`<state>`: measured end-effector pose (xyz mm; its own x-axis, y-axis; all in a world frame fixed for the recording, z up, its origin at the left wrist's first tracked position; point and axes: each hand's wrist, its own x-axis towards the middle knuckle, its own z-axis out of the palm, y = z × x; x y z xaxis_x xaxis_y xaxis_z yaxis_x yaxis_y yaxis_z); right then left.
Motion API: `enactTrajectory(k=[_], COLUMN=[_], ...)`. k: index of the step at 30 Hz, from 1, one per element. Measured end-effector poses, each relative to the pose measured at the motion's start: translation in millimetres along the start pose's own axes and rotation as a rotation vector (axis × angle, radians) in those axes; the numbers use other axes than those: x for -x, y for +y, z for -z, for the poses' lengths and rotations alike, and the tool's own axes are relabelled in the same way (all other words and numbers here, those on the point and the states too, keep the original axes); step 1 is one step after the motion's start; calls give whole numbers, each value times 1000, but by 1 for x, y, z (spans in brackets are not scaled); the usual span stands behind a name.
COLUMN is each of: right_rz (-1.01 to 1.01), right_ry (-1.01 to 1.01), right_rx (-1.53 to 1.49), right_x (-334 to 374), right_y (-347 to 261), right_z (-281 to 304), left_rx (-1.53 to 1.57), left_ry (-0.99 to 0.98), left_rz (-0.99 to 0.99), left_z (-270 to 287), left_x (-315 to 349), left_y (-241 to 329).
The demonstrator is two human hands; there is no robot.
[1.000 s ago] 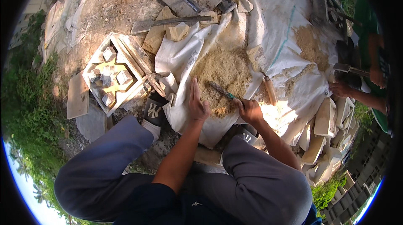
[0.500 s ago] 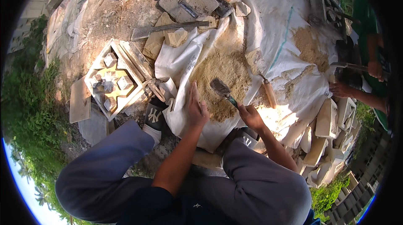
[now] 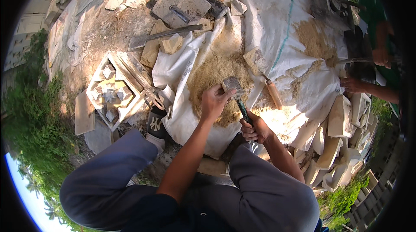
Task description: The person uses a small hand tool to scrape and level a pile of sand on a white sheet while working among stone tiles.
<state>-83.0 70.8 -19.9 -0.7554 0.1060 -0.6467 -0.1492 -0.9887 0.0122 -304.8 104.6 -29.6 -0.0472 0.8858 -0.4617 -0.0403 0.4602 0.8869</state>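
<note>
A small trowel with a greenish handle (image 3: pixel 243 110) is in my right hand (image 3: pixel 256 129), whose fingers wrap round the handle. Its sand-dusted blade (image 3: pixel 232 84) is raised over a heap of sand (image 3: pixel 203 76). At the blade's left edge is my left hand (image 3: pixel 214 104), its thumb and fingers bent against the metal. Part of the left fingers is hard to make out. The sand lies on a white woven sheet (image 3: pixel 173 61) between my feet. To the right of the heap rests a tool with a wooden handle (image 3: pixel 274 95).
Left stands an angular mould frame (image 3: pixel 97 111) with several small blocks inside. Beyond the sand are a hammer (image 3: pixel 216 7), a flat slab (image 3: pixel 181 4) and a long flat bar (image 3: pixel 164 35). Stone pieces (image 3: pixel 340 121) pile up at right, near another person's hand (image 3: pixel 354 85).
The trowel's blade has turned and come up towards my left hand. My left hand has moved forward and right, from beside the sand to the blade. The view has shifted slightly.
</note>
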Motion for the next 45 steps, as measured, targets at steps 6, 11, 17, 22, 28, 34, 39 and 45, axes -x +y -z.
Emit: enactTrajectory(k=[6, 11, 17, 22, 28, 34, 39, 45], right_rz=[-1, -10, 42, 263, 739, 989, 1120, 703], right_ry=[-19, -86, -41, 277, 1064, 1446, 1427, 1296], right_rx=[-81, -135, -140, 219, 1261, 1645, 1785, 2138], right_x=[-1, -3, -7, -3, 13, 36, 31, 43], right_y=[2, 4, 11, 2, -27, -42, -74, -112], right_z=[3, 11, 8, 9, 9, 29, 40, 42], left_rx=[155, 317, 345, 193, -208, -608, -655, -625], left_ry=[122, 44, 64, 139, 466, 587, 522, 443], left_rz=[78, 162, 242, 203, -170, -537, -499, -431], left_z=[-8, 1, 0, 4, 41, 66, 73, 66], left_x=[-6, -12, -18, -18, -6, 22, 41, 38], left_y=[0, -4, -1, 13, 13, 1, -22, -24])
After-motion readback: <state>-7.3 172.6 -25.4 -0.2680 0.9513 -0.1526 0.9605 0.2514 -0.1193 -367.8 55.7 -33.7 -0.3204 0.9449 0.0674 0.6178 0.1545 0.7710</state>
